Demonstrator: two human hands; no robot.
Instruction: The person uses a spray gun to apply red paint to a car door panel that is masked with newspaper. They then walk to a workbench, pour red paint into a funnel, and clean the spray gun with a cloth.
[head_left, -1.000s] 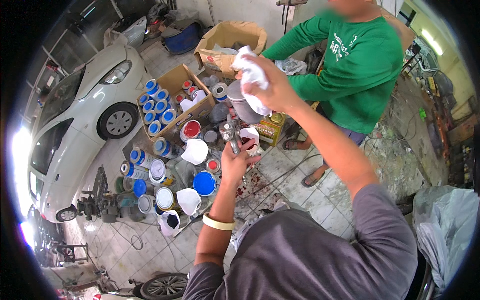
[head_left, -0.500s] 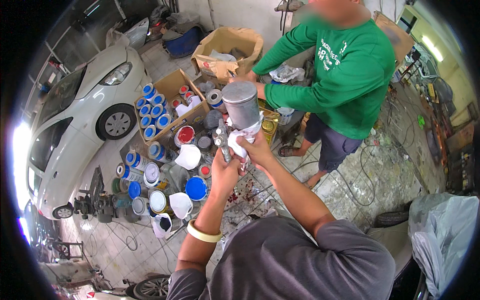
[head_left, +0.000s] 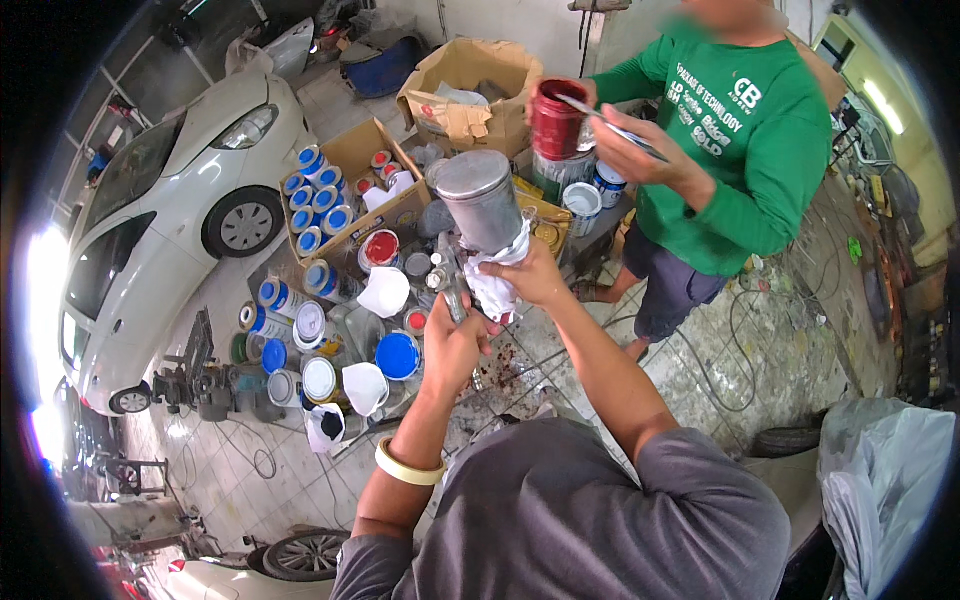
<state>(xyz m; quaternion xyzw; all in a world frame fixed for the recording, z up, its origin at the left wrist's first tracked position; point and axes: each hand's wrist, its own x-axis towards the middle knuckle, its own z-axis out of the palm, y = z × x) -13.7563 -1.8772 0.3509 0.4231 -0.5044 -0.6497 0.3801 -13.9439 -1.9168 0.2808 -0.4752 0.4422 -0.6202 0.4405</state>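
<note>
My left hand point(head_left: 452, 345) is wrapped around the handle of a paint spray gun point(head_left: 447, 278). A large grey metal cup point(head_left: 475, 205) with a lid sits on the gun, slightly tilted. Against the cup's lower part, my right hand point(head_left: 532, 277) grips a crumpled white cloth point(head_left: 493, 297). Around my left forearm hangs a roll of cream masking tape point(head_left: 408, 466). Close beyond the cup, a person in a green sweater point(head_left: 750, 150) holds a dark red paint can point(head_left: 557, 128) in one hand and a flat stick point(head_left: 625, 135) in the other.
Several paint cans, among them a blue-lidded one point(head_left: 398, 356), crowd the low surface on the left. Behind them stand a cardboard box of cans point(head_left: 385, 215) and a bigger torn box point(head_left: 440, 110). A white car point(head_left: 190, 190) is at far left; a hose point(head_left: 715, 400) crosses the floor.
The person in green has raised the red paint can and stick into view, turning toward me. My hands keep their hold on the spray gun and cloth; the right has shifted slightly right.
</note>
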